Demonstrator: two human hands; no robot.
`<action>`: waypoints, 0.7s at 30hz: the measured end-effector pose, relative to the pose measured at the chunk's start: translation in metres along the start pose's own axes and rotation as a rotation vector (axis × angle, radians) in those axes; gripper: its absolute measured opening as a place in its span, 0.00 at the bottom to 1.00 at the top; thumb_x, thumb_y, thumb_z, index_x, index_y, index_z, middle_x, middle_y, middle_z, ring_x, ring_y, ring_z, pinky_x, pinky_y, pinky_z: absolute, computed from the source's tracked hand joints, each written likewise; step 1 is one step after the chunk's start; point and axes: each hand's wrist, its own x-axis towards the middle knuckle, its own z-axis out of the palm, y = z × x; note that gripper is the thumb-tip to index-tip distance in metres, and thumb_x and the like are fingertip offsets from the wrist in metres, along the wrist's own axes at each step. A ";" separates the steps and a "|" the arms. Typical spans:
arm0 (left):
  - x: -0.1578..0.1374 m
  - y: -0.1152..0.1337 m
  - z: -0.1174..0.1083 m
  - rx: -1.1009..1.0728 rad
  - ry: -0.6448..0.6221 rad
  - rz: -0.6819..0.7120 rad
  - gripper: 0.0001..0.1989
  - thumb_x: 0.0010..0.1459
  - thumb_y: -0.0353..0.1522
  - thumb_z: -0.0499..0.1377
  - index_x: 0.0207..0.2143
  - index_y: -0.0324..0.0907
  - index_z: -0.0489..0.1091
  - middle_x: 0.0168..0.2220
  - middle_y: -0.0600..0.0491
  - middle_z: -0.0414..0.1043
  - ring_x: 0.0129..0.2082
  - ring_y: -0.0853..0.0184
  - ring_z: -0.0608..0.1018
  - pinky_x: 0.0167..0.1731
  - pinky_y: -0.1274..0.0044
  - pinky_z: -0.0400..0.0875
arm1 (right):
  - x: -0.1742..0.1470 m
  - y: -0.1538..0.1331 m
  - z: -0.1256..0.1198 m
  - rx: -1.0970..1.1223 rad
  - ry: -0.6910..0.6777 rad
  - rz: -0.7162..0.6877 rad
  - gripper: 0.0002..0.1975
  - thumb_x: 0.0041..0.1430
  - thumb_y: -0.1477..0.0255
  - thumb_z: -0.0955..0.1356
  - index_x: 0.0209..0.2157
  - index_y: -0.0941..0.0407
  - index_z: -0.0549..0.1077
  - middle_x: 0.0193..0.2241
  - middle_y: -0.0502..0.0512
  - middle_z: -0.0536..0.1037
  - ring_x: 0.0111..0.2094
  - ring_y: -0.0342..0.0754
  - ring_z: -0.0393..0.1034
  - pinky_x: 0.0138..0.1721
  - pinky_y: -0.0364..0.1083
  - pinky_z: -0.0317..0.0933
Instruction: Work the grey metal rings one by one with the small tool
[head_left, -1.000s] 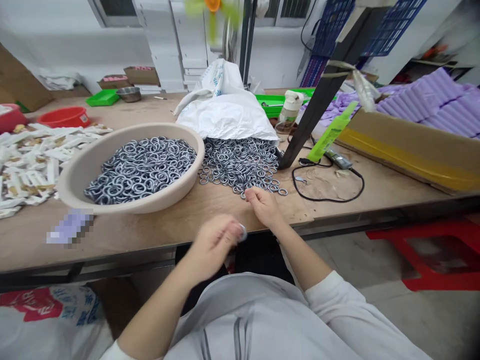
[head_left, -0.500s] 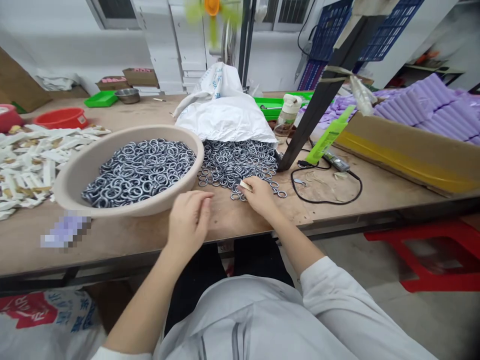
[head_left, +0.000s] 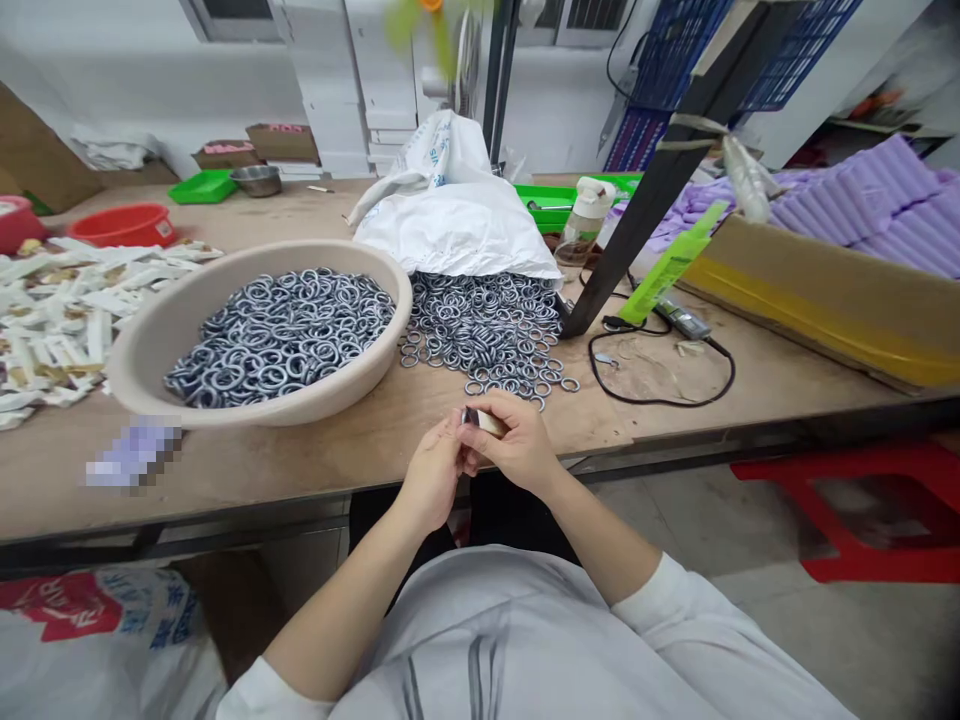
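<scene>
My right hand point(head_left: 517, 440) is closed round a short off-white piece with a dark end point(head_left: 491, 424); its exact kind I cannot make out. Against that dark end, my left hand point(head_left: 435, 470) is pinched, its fingertips meeting those of the right. Whatever the left fingers grip is hidden. Both hands are above the table's front edge. Just beyond them a loose pile of grey metallic-looking rings point(head_left: 487, 330) spills from under a white sack point(head_left: 457, 235). To the left, a wide beige basin point(head_left: 124, 365) holds many more such rings.
White strips point(head_left: 97, 335) lie heaped at the far left, near a red basin point(head_left: 120, 226). A dark slanted post point(head_left: 637, 200) rises right of the pile, with a looped black cable point(head_left: 731, 370) beside it. A long cardboard box point(head_left: 817, 300) of purple pieces stands at right.
My right hand has drawn back from the ring pile toward me with the off-white piece. My left hand has moved right from beside the basin and now meets it.
</scene>
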 end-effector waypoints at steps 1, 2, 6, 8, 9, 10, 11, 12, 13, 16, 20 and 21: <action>-0.001 0.000 0.000 0.008 -0.002 0.010 0.26 0.53 0.53 0.63 0.25 0.40 0.63 0.19 0.59 0.58 0.20 0.75 0.60 0.21 0.82 0.58 | 0.001 -0.001 0.000 -0.001 -0.013 0.017 0.19 0.60 0.53 0.69 0.30 0.56 0.77 0.25 0.50 0.71 0.29 0.45 0.66 0.33 0.45 0.60; -0.001 -0.001 0.001 0.005 -0.006 0.016 0.26 0.53 0.52 0.63 0.24 0.40 0.61 0.18 0.60 0.57 0.19 0.75 0.59 0.21 0.82 0.58 | 0.001 -0.001 0.000 -0.005 -0.015 0.036 0.21 0.62 0.53 0.67 0.27 0.56 0.74 0.24 0.50 0.70 0.27 0.44 0.65 0.32 0.44 0.59; -0.001 0.001 0.001 -0.057 0.035 0.039 0.24 0.54 0.49 0.64 0.22 0.41 0.59 0.17 0.61 0.54 0.18 0.76 0.57 0.19 0.82 0.56 | -0.002 -0.002 -0.001 -0.176 0.000 0.014 0.23 0.67 0.52 0.61 0.27 0.56 0.70 0.24 0.49 0.67 0.27 0.44 0.62 0.31 0.44 0.54; 0.000 0.003 0.002 -0.086 0.077 0.040 0.25 0.52 0.49 0.66 0.22 0.41 0.59 0.18 0.61 0.54 0.18 0.77 0.57 0.19 0.83 0.55 | -0.008 -0.005 -0.002 -0.297 -0.062 -0.053 0.24 0.68 0.52 0.59 0.27 0.56 0.68 0.24 0.49 0.67 0.27 0.44 0.61 0.30 0.44 0.52; -0.001 0.003 0.003 -0.096 0.096 0.036 0.26 0.50 0.49 0.67 0.22 0.41 0.58 0.18 0.61 0.55 0.18 0.77 0.57 0.18 0.83 0.54 | -0.010 -0.006 -0.001 -0.343 -0.096 -0.081 0.24 0.68 0.52 0.58 0.27 0.55 0.67 0.24 0.50 0.67 0.27 0.44 0.60 0.30 0.44 0.51; -0.001 0.003 0.004 -0.104 0.113 0.033 0.26 0.48 0.49 0.68 0.22 0.41 0.59 0.18 0.61 0.55 0.18 0.77 0.57 0.18 0.83 0.54 | -0.013 -0.008 -0.001 -0.379 -0.117 -0.102 0.25 0.69 0.53 0.57 0.26 0.55 0.66 0.24 0.50 0.67 0.27 0.44 0.60 0.30 0.44 0.50; -0.001 0.002 0.005 -0.109 0.128 0.031 0.26 0.46 0.49 0.69 0.23 0.41 0.59 0.18 0.61 0.56 0.18 0.77 0.57 0.18 0.83 0.55 | -0.014 -0.009 -0.001 -0.411 -0.126 -0.115 0.25 0.69 0.53 0.57 0.25 0.55 0.65 0.24 0.50 0.67 0.27 0.44 0.60 0.30 0.44 0.50; -0.001 0.001 0.006 -0.110 0.141 0.031 0.27 0.45 0.49 0.70 0.23 0.41 0.59 0.19 0.61 0.56 0.18 0.77 0.57 0.18 0.83 0.55 | -0.015 -0.010 -0.001 -0.441 -0.125 -0.123 0.25 0.70 0.54 0.57 0.25 0.55 0.65 0.24 0.50 0.67 0.27 0.44 0.60 0.30 0.44 0.50; -0.001 0.001 0.007 -0.109 0.152 0.032 0.27 0.44 0.49 0.70 0.24 0.41 0.60 0.19 0.61 0.57 0.18 0.77 0.58 0.18 0.83 0.55 | -0.016 -0.010 -0.001 -0.472 -0.119 -0.131 0.24 0.70 0.54 0.57 0.26 0.55 0.65 0.24 0.50 0.67 0.27 0.44 0.60 0.30 0.44 0.50; -0.001 -0.002 0.008 -0.100 0.162 0.027 0.27 0.43 0.50 0.70 0.25 0.41 0.61 0.19 0.61 0.57 0.19 0.77 0.59 0.18 0.83 0.56 | -0.016 -0.011 -0.001 -0.547 -0.104 -0.157 0.23 0.69 0.54 0.58 0.26 0.55 0.66 0.23 0.50 0.67 0.27 0.45 0.60 0.30 0.45 0.49; 0.000 0.000 0.004 -0.088 0.106 0.028 0.26 0.46 0.49 0.69 0.24 0.41 0.59 0.19 0.62 0.55 0.19 0.77 0.58 0.19 0.83 0.56 | -0.017 -0.010 0.000 -0.501 -0.158 -0.119 0.23 0.68 0.56 0.59 0.23 0.55 0.65 0.22 0.50 0.68 0.26 0.44 0.60 0.29 0.44 0.48; 0.001 0.000 0.003 -0.088 0.087 0.025 0.26 0.47 0.48 0.69 0.24 0.41 0.59 0.19 0.62 0.54 0.19 0.77 0.57 0.19 0.83 0.56 | -0.016 -0.008 0.001 -0.453 -0.185 -0.089 0.23 0.68 0.56 0.59 0.23 0.55 0.65 0.22 0.50 0.69 0.25 0.44 0.60 0.29 0.44 0.49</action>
